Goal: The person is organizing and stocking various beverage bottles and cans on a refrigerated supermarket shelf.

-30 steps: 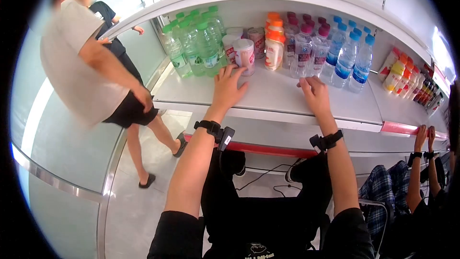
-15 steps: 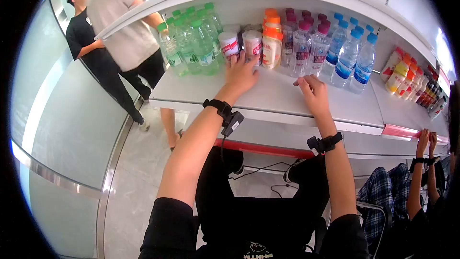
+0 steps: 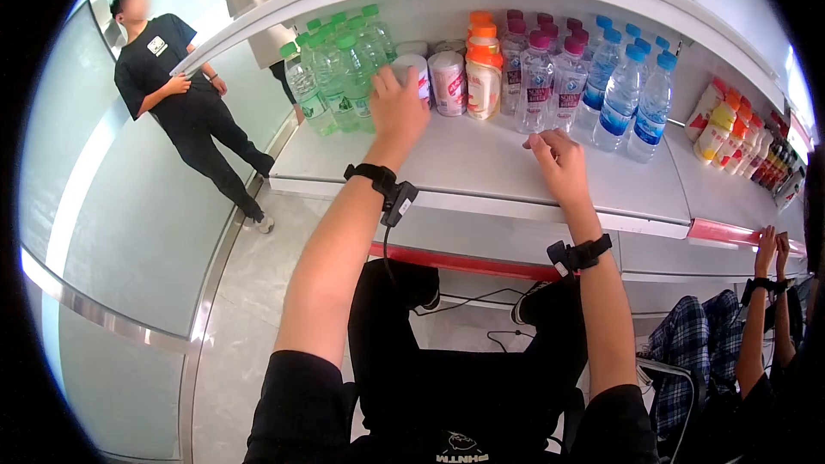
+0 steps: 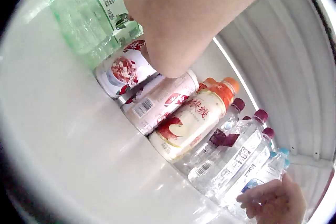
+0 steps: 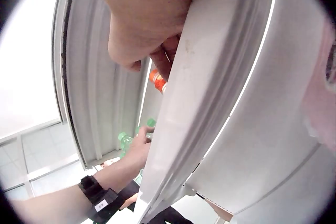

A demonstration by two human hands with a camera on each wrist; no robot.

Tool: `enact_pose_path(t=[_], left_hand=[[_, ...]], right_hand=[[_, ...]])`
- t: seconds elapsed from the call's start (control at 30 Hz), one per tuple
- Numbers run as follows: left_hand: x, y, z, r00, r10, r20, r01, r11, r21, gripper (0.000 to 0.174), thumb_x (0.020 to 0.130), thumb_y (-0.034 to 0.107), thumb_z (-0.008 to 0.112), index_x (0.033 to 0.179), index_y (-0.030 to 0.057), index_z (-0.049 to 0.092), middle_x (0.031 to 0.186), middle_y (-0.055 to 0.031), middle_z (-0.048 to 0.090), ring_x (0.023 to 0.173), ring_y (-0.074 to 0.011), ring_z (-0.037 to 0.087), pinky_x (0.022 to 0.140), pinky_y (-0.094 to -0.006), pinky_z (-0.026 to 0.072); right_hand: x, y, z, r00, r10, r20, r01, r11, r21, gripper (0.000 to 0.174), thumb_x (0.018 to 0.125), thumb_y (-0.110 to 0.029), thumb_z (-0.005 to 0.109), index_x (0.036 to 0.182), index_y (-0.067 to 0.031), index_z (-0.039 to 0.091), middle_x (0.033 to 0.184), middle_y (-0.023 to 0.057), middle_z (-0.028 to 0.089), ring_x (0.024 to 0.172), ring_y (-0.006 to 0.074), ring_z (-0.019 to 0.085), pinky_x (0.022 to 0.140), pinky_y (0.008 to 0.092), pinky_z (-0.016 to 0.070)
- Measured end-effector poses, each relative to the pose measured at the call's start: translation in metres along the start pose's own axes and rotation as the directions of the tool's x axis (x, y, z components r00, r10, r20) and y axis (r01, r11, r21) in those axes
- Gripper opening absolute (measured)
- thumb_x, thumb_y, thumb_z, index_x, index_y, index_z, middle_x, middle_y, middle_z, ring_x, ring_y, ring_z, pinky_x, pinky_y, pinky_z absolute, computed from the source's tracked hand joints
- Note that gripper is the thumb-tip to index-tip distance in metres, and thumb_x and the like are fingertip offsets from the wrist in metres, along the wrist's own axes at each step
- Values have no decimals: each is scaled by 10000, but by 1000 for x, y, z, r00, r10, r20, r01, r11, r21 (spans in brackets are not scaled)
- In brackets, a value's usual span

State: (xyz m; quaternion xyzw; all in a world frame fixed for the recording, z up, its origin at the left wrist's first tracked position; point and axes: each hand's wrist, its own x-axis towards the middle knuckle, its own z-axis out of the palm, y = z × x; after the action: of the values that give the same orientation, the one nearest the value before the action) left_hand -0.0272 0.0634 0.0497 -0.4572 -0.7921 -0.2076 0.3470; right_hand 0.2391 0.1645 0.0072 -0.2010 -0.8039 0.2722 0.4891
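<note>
From where I stand, the left hand is up over the shelf, in the upper middle of the frame, with its fingers at the front left can. The hand hides part of its own fingers, so I cannot tell if it grips the can or only touches it. The can stands up straight, with a green bottle just beside it on the left and another can close by on the right. The right hand is near the front edge of the shelf, right of the middle, with its fingers loosely bent and nothing in them. I think the can is full, so it is likely a bit heavy for a small thing. Its sides look stiff and should not squash much. They look smooth too, so it may slide in a loose hold. I guess it would not break easily, but a drop might dent it. The best place to hold it is round its middle, thumb on one side and fingers on the other. The gaps beside it look thin, so fingers pushing in could bump the green bottle.
</note>
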Motion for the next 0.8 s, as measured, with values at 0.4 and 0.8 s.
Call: enact_pose_path(t=[0.4,0.8], left_hand=[[-9,12,7,988,67,-142,-85,988,-129,530,715,159,793,1128,60,476,1249,-201,468,1092,-397,552,889,-471,505],[15,5,-23,998,15,63,20,851,-525,737,664,329,827,1267,61,499,1182,-240,616,1087,-390,618,888,-438,525]], right_hand=[[0,-2,1,999,-23,22,22,999,33,289,907,-267,642,844,9,700,748,148,643,608,243,551,526,355,398],[0,1,2,999,-4,52,1,998,63,300,918,-280,634,852,2,712,772,140,664,622,212,568,540,333,411]])
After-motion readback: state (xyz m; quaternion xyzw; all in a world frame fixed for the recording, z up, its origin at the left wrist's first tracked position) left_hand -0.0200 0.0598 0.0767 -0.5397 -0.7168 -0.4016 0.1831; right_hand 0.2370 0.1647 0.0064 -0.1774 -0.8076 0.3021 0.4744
